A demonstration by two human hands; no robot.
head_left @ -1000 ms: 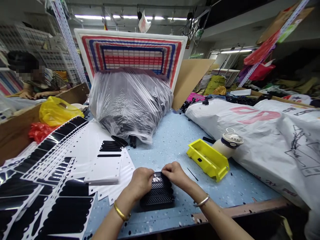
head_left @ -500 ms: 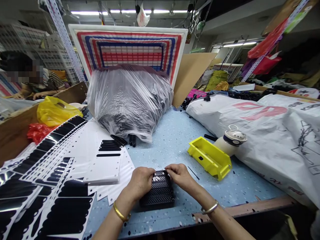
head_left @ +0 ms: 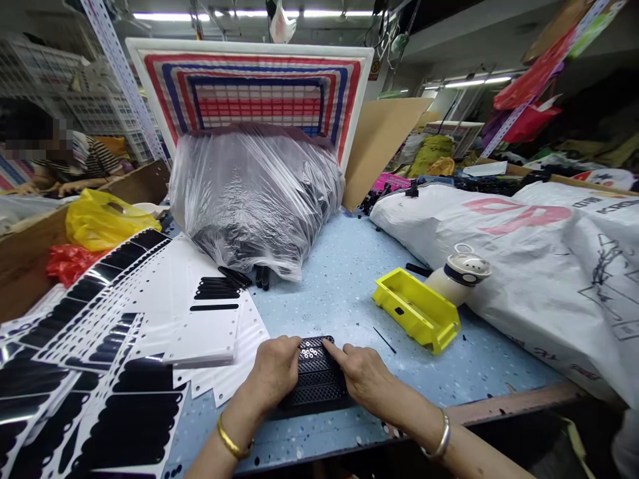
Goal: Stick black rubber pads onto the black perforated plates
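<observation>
- The table, pale blue with dark specks, runs across the view, with one striped board standing behind it.
- One clear bag of black pieces slumps against the board, and one white sack with pink lettering lies on the right.
- Off to the left, one co-worker in a striped sleeve works at a separate spot.
- A pile of white sheets with black strips covers the left of the table. The sheets are too many and too overlapped to count.
- One yellow bag and one red bag sit beyond the sheets.
- One yellow tray lies on the table, just beside one white pot.
- One black stack of ridged, perforated pieces sits on the table at the near edge, between the two hands, with a cluster of white dots on its far end.
- The left hand is curled narrowly against the stack's left side; whether it grips, I cannot tell.
- The right hand has just shifted: its forefinger now lies straight out onto the stack's top, near the dots, rather than curled at the far corner. Its grip is unclear too.
- Two black rods stand at the foot of the clear bag.
</observation>
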